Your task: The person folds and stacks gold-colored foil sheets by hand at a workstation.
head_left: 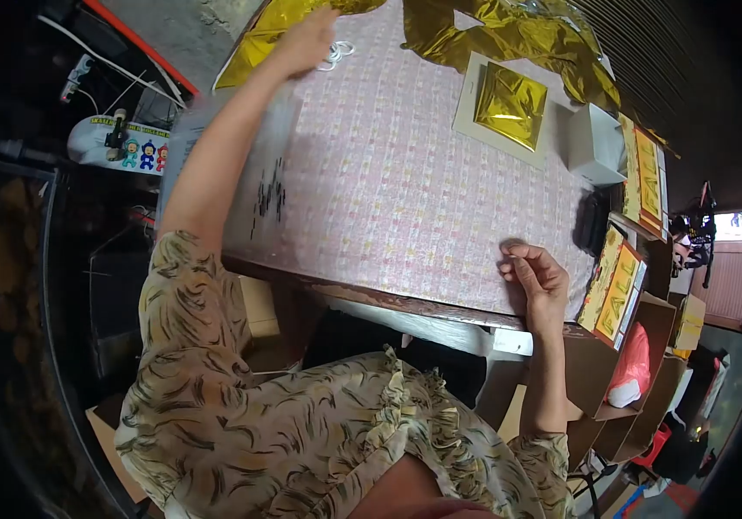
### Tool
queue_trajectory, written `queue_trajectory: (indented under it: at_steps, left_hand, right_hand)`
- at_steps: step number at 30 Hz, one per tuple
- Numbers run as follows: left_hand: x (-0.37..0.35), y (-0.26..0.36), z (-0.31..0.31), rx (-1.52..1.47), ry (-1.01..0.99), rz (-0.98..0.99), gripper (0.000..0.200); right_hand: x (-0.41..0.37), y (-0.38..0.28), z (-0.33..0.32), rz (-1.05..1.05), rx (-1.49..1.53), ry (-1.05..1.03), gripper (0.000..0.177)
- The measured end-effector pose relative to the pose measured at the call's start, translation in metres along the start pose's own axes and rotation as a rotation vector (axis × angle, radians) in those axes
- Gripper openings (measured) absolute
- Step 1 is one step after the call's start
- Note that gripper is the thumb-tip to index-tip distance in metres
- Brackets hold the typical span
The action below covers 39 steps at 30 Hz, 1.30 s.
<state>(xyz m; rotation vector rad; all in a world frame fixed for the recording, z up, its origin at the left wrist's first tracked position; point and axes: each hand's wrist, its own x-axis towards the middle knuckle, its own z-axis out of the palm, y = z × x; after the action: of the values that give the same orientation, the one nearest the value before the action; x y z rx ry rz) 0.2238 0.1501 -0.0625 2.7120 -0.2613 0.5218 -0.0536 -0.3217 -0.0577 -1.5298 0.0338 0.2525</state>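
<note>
My left hand (308, 41) reaches to the far left of the table, over the edge of a gold foil sheet (260, 54) and beside a small bundle of white cord (336, 54). Its fingers are blurred, and what they hold, if anything, cannot be made out. Near the front edge at the right, my right hand (537, 275) has its fingers curled, with thumb and forefinger close together; anything between them is too small to tell. A folded gold foil piece (511, 105) lies on a beige card (468, 118) at the upper right.
More crumpled gold foil (544, 45) covers the table's far edge. A white open box (594, 143), a black object (591, 221) and printed cartons (617, 290) line the right side. Dark thin pieces (269, 199) lie on the left of the patterned tablecloth (388, 190).
</note>
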Motion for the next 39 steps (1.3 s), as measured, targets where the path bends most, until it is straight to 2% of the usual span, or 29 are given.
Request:
queue_trajectory:
  at_steps: [2, 3, 5, 9, 12, 14, 16, 18, 20, 22, 24, 26, 27, 28, 29, 30, 32, 33, 34, 36, 37, 39]
  left_hand:
    - [-0.013, 0.028, 0.013, 0.207, -0.186, -0.008, 0.074]
    - [-0.017, 0.03, 0.024, 0.206, -0.19, -0.014, 0.074]
    - [-0.025, 0.034, 0.04, 0.279, -0.428, -0.1, 0.085]
    - [-0.03, 0.047, 0.033, 0.333, -0.396, -0.102, 0.084]
    - [-0.023, 0.062, 0.001, 0.238, -0.513, -0.161, 0.085]
    - [-0.031, 0.059, -0.017, 0.218, -0.105, -0.099, 0.07]
    - [-0.02, -0.015, 0.02, -0.506, 0.557, 0.573, 0.042]
    - [-0.069, 0.064, -0.06, 0.171, 0.478, 0.411, 0.042]
    - [-0.126, 0.111, -0.1, -0.376, -0.159, 0.155, 0.039]
    - [-0.192, 0.183, -0.13, -0.482, -0.635, -0.004, 0.036]
    - [-0.259, 0.228, -0.105, -0.914, -0.775, 0.176, 0.02]
    - [-0.308, 0.248, -0.072, -0.853, -0.971, 0.166, 0.024]
    - [-0.326, 0.254, -0.051, -0.804, -1.006, 0.092, 0.025]
    - [-0.342, 0.257, -0.027, -0.751, -1.035, 0.019, 0.025]
    - [-0.359, 0.256, 0.003, -0.689, -0.79, 0.161, 0.025]
    - [-0.373, 0.256, 0.031, -0.621, -0.548, 0.289, 0.024]
    - [-0.38, 0.256, 0.067, -0.568, -0.471, 0.259, 0.024]
    - [-0.378, 0.258, 0.08, -0.513, -0.396, 0.24, 0.024]
    - [-0.379, 0.261, 0.092, -0.516, -0.401, 0.237, 0.024]
    - [-0.37, 0.271, 0.107, -0.415, -0.66, 0.09, 0.022]
    - [-0.36, 0.277, 0.113, -0.413, -0.651, 0.099, 0.022]
    - [-0.348, 0.292, 0.113, -0.444, -1.055, -0.098, 0.022]
  right_hand:
    - [0.0, 0.0, 0.002, -0.023, 0.016, 0.003, 0.014]
    - [-0.001, 0.001, 0.001, -0.017, 0.015, -0.001, 0.014]
    - [0.0, 0.001, 0.001, -0.018, -0.004, 0.001, 0.015]
    - [-0.001, -0.001, 0.001, -0.026, -0.022, 0.009, 0.015]
    - [-0.002, 0.0, -0.001, -0.014, 0.012, 0.01, 0.016]
    - [-0.005, 0.002, -0.003, -0.07, 0.148, 0.029, 0.017]
    - [-0.018, 0.0, -0.006, -0.188, -0.012, 0.017, 0.017]
    - [-0.046, -0.013, -0.008, -0.159, -0.059, -0.112, 0.016]
    - [-0.077, -0.023, -0.007, -0.12, -0.185, -0.267, 0.013]
    - [-0.093, -0.026, -0.01, -0.019, -0.542, -0.441, 0.013]
    - [-0.104, 0.012, -0.019, -0.061, -0.848, -0.382, 0.013]
    - [-0.107, 0.092, -0.053, -0.189, -1.158, -0.271, 0.032]
    - [-0.112, 0.122, -0.068, -0.186, -1.162, -0.268, 0.032]
    - [-0.115, 0.148, -0.08, -0.111, -1.125, -0.3, 0.042]
    - [-0.117, 0.16, -0.086, -0.037, -1.084, -0.333, 0.053]
    - [-0.122, 0.16, -0.088, -0.033, -1.085, -0.337, 0.053]
    - [-0.131, 0.155, -0.087, -0.123, -1.036, -0.3, 0.058]
    - [-0.135, 0.153, -0.083, -0.079, -0.979, -0.279, 0.051]
    - [-0.14, 0.156, -0.083, -0.073, -0.978, -0.28, 0.051]
    - [-0.144, 0.17, -0.087, -0.083, -0.974, -0.238, 0.049]
    - [-0.148, 0.187, -0.092, -0.196, -0.962, -0.124, 0.043]
    - [-0.151, 0.183, -0.094, -0.217, -0.988, -0.086, 0.04]
